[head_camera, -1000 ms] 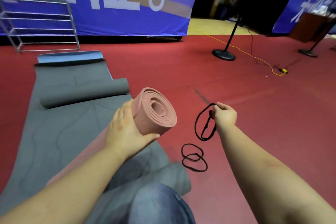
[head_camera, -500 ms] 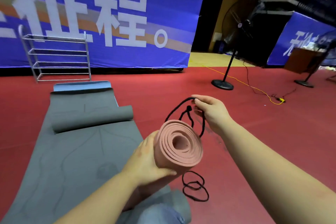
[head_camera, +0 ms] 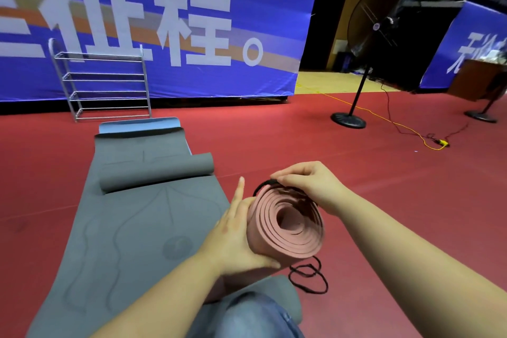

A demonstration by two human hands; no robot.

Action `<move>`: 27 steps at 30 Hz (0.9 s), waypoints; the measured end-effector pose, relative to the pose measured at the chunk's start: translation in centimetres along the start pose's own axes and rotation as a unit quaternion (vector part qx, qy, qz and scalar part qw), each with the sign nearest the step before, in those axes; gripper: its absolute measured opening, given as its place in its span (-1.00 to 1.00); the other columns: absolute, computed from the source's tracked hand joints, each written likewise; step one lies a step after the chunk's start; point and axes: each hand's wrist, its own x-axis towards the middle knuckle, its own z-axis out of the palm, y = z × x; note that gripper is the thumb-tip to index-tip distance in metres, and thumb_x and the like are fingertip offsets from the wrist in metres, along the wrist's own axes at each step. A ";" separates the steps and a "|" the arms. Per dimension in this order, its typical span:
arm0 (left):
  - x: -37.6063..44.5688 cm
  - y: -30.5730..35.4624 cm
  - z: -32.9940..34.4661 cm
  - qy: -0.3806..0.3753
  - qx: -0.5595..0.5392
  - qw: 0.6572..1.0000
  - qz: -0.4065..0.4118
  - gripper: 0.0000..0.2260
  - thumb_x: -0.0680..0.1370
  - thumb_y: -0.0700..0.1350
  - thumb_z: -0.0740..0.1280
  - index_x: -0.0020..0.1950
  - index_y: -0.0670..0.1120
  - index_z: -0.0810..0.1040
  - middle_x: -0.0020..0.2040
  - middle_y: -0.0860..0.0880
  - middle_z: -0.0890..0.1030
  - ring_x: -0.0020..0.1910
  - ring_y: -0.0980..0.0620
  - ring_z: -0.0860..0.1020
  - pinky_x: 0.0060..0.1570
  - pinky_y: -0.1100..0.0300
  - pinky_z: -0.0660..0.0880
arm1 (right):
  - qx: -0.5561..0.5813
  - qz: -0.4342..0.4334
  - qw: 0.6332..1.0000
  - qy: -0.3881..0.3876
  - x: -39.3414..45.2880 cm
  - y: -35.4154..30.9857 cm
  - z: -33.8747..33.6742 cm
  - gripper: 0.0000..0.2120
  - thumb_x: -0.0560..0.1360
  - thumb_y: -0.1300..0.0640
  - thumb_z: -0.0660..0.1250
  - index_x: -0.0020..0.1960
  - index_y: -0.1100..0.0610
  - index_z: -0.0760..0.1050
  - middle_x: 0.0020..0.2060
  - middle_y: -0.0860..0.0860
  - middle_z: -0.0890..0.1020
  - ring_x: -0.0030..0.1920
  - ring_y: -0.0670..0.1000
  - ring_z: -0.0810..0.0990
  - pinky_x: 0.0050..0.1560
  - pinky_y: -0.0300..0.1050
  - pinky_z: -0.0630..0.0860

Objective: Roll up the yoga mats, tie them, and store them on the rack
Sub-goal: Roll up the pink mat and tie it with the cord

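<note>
A rolled pink yoga mat (head_camera: 288, 228) is held up with its spiral end facing me. My left hand (head_camera: 236, 239) grips its left side from below, index finger raised. My right hand (head_camera: 310, 184) pinches a black strap loop (head_camera: 263, 186) that lies over the top of the roll's end. A grey mat (head_camera: 137, 222) lies flat on the red floor to the left, its far end partly rolled (head_camera: 156, 171). A blue mat edge (head_camera: 140, 126) shows beyond it. The metal rack (head_camera: 104, 85) stands against the banner.
More black straps (head_camera: 310, 278) lie on the floor under the roll. A knee in jeans (head_camera: 252, 318) is at the bottom. A standing fan (head_camera: 356, 85) with a round base, a yellow cable (head_camera: 406, 129) and a second stand base (head_camera: 480, 115) are at the right.
My right hand brought the black strap from the floor side up over the end of the pink roll. The roll was raised and turned toward me; the view tilted upward.
</note>
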 end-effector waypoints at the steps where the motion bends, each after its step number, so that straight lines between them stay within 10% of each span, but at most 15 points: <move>1: 0.1 0.0 -0.1 -0.007 0.007 1.000 0.007 0.10 0.11 0.28 0.57 0.49 0.09 0.05 0.38 0.28 -0.49 0.51 0.15 0.07 0.40 0.24 0.17 | 0.010 0.000 1.000 -0.008 0.0 0.0 0.0 -0.87 0.47 0.33 0.37 -0.15 0.16 0.66 -0.26 0.00 0.70 -0.23 -0.13 0.64 -0.11 -0.30 0.55; 9: 0.7 0.2 0.6 -0.021 0.020 0.999 0.027 0.16 -0.01 0.45 0.32 0.49 0.03 0.07 0.41 0.21 0.13 0.42 0.15 0.18 0.38 0.33 0.12 | 0.086 0.015 0.996 -0.021 0.0 0.3 1.0 -0.80 0.48 0.37 0.32 -0.25 0.20 0.64 -0.36 -0.01 0.68 -0.31 -0.13 0.60 -0.22 -0.34 0.50; 14: 0.4 -0.1 1.2 0.012 0.013 0.999 0.027 0.14 0.00 0.47 0.28 0.49 0.02 0.10 0.31 0.27 0.10 0.42 0.16 0.17 0.35 0.40 0.03 | 0.176 0.033 0.982 0.064 1.2 1.0 1.3 -0.79 0.50 0.33 0.30 -0.22 0.17 0.65 -0.36 0.00 0.66 -0.40 -0.12 0.38 -0.38 -0.38 0.36; 27: 1.4 -1.4 0.4 0.057 -0.004 0.998 -0.030 0.10 -0.02 0.45 0.36 0.43 -0.01 0.21 0.35 0.11 0.29 0.38 0.08 0.28 0.32 0.25 0.21 | 0.374 0.124 0.888 0.237 3.4 4.5 -4.3 -0.86 0.55 0.38 0.25 -0.02 0.21 0.54 -0.27 0.02 0.61 -0.47 -0.18 0.57 -0.36 -0.36 0.54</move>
